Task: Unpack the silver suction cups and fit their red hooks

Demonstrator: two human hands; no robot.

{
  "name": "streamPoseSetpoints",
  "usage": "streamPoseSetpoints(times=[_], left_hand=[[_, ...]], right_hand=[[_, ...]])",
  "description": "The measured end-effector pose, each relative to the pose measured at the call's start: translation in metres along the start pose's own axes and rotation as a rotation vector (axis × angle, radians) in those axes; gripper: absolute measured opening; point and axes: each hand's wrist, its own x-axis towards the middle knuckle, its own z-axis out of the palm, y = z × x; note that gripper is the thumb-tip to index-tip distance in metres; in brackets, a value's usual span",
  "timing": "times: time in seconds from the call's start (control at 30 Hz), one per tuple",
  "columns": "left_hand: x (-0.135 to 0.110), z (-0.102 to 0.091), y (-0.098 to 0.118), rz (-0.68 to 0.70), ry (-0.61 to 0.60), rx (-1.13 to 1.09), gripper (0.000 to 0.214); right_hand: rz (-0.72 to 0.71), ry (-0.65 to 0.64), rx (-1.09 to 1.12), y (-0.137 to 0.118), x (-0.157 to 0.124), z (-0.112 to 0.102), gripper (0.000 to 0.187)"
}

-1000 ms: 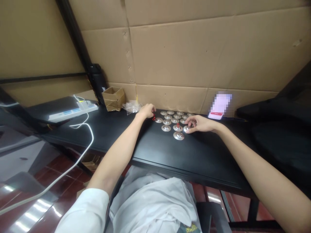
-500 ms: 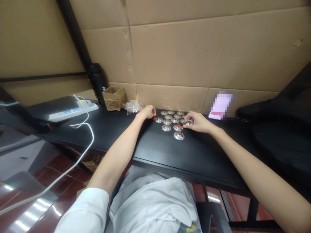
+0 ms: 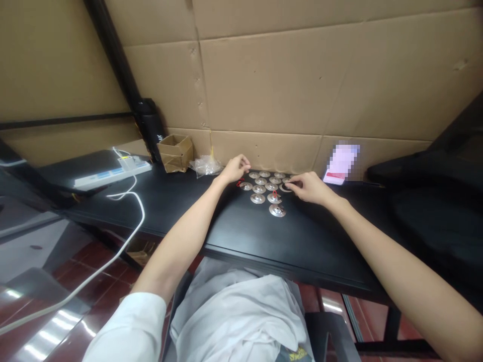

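Observation:
Small domed metal discs, which look like finger cymbals, lie in a cluster on the black table. Just beyond the cluster's left edge, my left hand hovers with fingers loosely bent and apart, nothing seen in them. Below it, a red cord loop lies beside the leftmost cymbal. My right hand pinches the edge of a cymbal at the right side, partly covering it. Another red loop stands up from a cymbal near the front.
A small cardboard box and a clear plastic bag sit at the back left, near a black bottle. A white power strip trails a cable. A lit phone leans on the cardboard wall at right.
My left hand has lifted up and slightly right, away from the red loop, its fingers loosening. My right hand has lowered the tilted cymbal flat onto the table among the others.

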Motion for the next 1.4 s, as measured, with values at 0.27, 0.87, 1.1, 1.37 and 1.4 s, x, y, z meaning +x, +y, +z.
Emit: streamPoseSetpoints(times=[0.27,0.87,1.1,1.37,1.4], left_hand=[[-0.013,0.047,0.058,0.292,-0.068,-0.179,0.011],[-0.022,0.059,0.074,0.49,0.004,0.073,0.003],[-0.023,0.068,0.078,0.396,0.094,-0.044,0.009],[-0.022,0.08,0.076,0.139,0.113,-0.375,0.006],[-0.021,0.08,0.076,0.115,0.114,-0.42,0.006]], right_hand=[[0.41,0.347,0.662,-0.021,0.006,0.027,0.015],[0.472,0.319,1.273,-0.056,0.005,0.025,0.007],[0.411,0.359,1.303,-0.053,0.004,0.033,0.021],[0.338,0.431,1.225,-0.045,0.004,0.042,0.05],[0.322,0.432,1.211,-0.044,0.004,0.043,0.052]])
